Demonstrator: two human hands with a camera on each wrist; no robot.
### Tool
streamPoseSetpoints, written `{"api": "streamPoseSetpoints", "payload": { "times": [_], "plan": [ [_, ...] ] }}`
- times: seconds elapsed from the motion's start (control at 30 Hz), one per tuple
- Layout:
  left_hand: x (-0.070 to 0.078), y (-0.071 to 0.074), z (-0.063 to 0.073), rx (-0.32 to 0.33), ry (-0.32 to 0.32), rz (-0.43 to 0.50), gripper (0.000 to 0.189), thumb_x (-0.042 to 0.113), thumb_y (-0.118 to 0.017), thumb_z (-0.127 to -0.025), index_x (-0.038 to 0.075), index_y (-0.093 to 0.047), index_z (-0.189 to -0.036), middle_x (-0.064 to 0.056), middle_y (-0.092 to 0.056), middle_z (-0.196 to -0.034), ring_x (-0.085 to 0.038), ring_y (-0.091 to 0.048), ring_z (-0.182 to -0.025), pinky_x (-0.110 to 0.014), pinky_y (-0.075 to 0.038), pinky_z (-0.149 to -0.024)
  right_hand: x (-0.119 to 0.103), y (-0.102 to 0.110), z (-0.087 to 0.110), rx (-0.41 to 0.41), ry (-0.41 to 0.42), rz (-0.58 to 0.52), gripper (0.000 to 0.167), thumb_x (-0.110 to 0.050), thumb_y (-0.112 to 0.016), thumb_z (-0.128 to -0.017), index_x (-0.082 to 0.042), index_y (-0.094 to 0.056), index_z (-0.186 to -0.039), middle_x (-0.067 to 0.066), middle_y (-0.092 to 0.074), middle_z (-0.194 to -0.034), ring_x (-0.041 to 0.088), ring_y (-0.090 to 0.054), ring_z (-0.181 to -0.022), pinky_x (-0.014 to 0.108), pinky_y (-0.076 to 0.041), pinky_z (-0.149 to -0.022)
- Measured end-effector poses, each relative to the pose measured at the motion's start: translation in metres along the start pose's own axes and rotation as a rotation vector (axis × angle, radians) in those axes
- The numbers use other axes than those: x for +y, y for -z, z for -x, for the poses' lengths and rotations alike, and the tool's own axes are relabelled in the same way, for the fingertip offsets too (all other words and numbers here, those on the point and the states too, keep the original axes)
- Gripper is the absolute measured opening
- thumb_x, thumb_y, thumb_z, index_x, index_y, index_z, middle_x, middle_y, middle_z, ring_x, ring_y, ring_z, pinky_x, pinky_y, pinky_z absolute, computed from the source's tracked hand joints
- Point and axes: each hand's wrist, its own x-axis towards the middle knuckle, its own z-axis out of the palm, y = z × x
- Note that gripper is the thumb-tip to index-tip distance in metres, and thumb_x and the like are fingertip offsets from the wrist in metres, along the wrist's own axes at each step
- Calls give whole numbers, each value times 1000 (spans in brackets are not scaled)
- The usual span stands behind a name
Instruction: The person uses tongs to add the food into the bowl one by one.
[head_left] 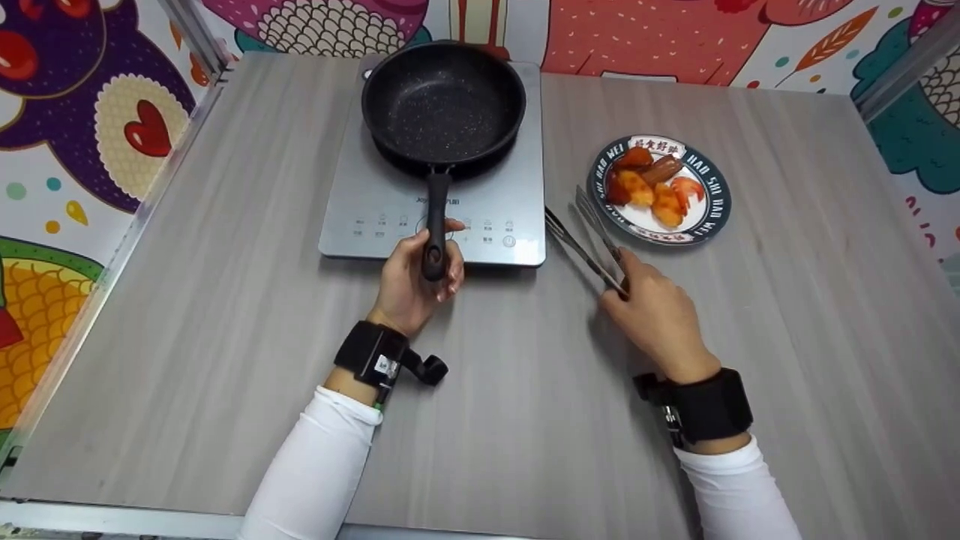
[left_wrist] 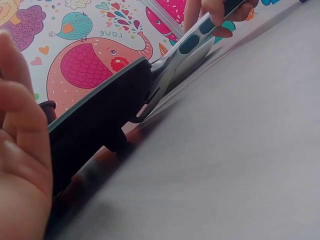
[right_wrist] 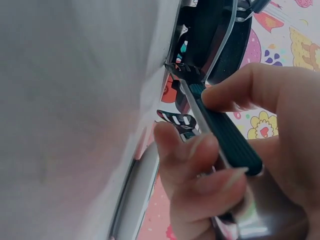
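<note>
Metal tongs, prongs apart, gripped in your right hand; they slant forward-left, tips between cooker and plate. Food's on that plate, straight ahead of your right hand, right of the tips, off the tongs' line. Left hand's farther, gripping the frying pan's handle.

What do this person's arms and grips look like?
Plain white sleeves cover both forearms. Wide black wristbands each have a small black part jutting out, and the left one bears a white label. The left grip and right grip are ungloved.
</note>
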Motion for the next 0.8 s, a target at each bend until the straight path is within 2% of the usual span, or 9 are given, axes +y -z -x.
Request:
{"api": "streamPoseSetpoints", "payload": {
  "times": [0.17,0.3,0.47,0.63,0.8],
  "plan": [
    [-2,3,-1,3,4,22,41,29,-32,-92,-1,-39,-120,-5,-53,-62,-16,-48,-50,-23,-32,-39,1,2,1,78,22,28,57,-19,-58,-77,-3,-43,-130,19,-58,-103,38,-56,-83,53,-43,-66],
    [-4,5,-1,2,8,35,41,29,-33,-92,-1,-39,-120,-5,-53,-63,-17,-48,-50,-24,-31,-39,2,3,1,130,26,24,58,-17,-58,-75,-3,-43,-130,15,-58,-91,35,-56,-73,52,-42,-61],
    [-5,7,-2,1,19,45,42,30,-33,-92,1,-38,-122,-5,-54,-64,-16,-48,-51,-24,-33,-40,5,5,0,148,13,7,60,-16,-58,-75,-5,-42,-132,10,-54,-82,31,-52,-66,49,-41,-57],
    [-4,7,-2,-3,22,34,42,31,-33,-92,0,-38,-121,-5,-53,-63,-16,-48,-51,-22,-33,-40,9,9,-2,138,-32,-30,60,-16,-56,-75,-7,-40,-133,9,-54,-84,30,-51,-70,46,-40,-61],
    [-4,7,-2,5,21,24,43,31,-32,-92,0,-38,-121,-5,-54,-63,-16,-48,-51,-22,-33,-39,15,13,-3,134,-84,-108,57,-17,-54,-77,-8,-42,-132,16,-57,-100,31,-51,-80,47,-39,-69]
  ]
}}
